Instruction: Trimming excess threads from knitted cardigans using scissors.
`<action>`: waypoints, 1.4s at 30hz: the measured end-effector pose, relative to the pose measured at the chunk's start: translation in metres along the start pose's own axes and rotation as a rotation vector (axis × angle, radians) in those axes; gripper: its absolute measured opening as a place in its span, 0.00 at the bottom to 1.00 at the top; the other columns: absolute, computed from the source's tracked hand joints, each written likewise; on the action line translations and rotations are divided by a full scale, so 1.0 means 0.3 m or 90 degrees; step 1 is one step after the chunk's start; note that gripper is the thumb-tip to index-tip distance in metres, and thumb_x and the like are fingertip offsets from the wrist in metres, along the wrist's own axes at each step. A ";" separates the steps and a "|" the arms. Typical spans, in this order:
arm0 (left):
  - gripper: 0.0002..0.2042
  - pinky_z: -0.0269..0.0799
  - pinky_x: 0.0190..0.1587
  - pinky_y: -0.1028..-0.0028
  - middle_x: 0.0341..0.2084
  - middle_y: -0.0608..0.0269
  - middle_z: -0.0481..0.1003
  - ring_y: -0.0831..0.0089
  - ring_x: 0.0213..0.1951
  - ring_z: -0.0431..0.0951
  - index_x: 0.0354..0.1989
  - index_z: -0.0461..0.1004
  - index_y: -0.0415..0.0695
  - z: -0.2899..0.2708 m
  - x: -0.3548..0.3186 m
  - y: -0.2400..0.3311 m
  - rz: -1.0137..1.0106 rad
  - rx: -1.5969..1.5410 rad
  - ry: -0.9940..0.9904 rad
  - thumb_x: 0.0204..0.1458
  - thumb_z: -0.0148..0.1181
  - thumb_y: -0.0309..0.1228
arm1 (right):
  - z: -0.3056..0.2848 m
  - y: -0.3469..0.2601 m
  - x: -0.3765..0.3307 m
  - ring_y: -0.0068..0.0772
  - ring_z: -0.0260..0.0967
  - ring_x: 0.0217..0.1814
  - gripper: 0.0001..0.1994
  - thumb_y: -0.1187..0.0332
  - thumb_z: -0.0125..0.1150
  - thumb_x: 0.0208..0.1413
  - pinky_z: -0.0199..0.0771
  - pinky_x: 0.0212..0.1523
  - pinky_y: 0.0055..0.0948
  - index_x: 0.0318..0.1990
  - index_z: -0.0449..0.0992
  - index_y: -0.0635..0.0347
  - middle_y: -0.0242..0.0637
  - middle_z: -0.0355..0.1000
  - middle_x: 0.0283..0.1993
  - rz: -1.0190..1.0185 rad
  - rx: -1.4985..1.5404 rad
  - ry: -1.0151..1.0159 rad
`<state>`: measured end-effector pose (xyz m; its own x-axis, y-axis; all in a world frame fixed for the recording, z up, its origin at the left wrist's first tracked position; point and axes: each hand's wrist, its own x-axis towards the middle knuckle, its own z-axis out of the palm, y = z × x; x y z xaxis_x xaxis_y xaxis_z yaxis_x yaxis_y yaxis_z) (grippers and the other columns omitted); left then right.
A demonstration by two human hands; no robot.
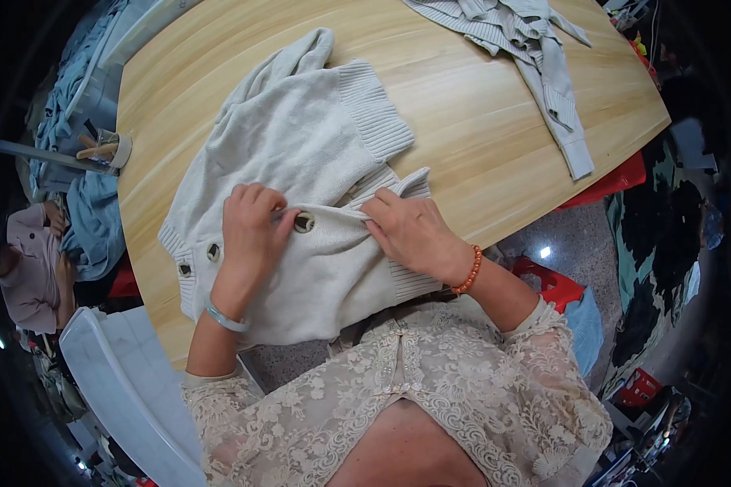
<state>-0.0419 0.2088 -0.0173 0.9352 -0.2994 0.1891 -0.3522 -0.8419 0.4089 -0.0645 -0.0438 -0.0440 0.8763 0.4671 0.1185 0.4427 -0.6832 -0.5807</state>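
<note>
Cream and softly knitted, the garment (292,138) lies toward the table's (487,122) eight o'clock. Left hand (252,223) at nine, right hand (418,235) at three, both pinch its edge, one button (304,222) between; even, gentle tension should keep it from stretching.

We see an off-white knit garment (288,134) with ribbed bands and dark-and-pale buttons (304,221), against a honey-toned, wood-grained table (471,114). Far right, we find a pale grey garment (562,105), partly ribbed. Near us, the lace top (317,398) is beige and floral; the left bangle (225,320) is milky blue, the right beaded bracelet (469,272) orange.
</note>
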 end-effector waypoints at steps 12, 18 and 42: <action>0.05 0.74 0.40 0.59 0.40 0.53 0.71 0.53 0.41 0.74 0.33 0.72 0.39 0.195 0.165 0.139 0.107 0.060 -0.081 0.48 0.51 0.19 | 0.039 0.021 -0.033 0.47 0.73 0.33 0.08 0.72 0.60 0.52 0.74 0.31 0.41 0.41 0.72 0.58 0.40 0.69 0.38 -0.004 0.034 0.025; 0.06 0.74 0.39 0.58 0.37 0.50 0.69 0.52 0.39 0.75 0.34 0.70 0.39 0.184 0.172 0.123 0.034 0.194 -0.064 0.48 0.54 0.20 | 0.049 0.034 -0.022 0.45 0.73 0.33 0.10 0.72 0.61 0.51 0.75 0.32 0.40 0.42 0.72 0.58 0.40 0.68 0.37 -0.023 0.056 0.063; 0.11 0.71 0.41 0.81 0.33 0.68 0.79 0.84 0.35 0.75 0.45 0.78 0.35 0.155 0.068 0.057 -0.117 -0.501 -0.255 0.53 0.59 0.19 | 0.050 0.073 0.036 0.34 0.76 0.32 0.11 0.73 0.61 0.53 0.75 0.32 0.31 0.43 0.77 0.68 0.45 0.75 0.34 0.034 0.317 0.098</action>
<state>-0.0273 0.1674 -0.0480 0.8700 -0.4484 -0.2050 0.0191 -0.3849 0.9228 -0.0482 -0.0452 -0.0676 0.9298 0.3247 0.1734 0.2849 -0.3365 -0.8976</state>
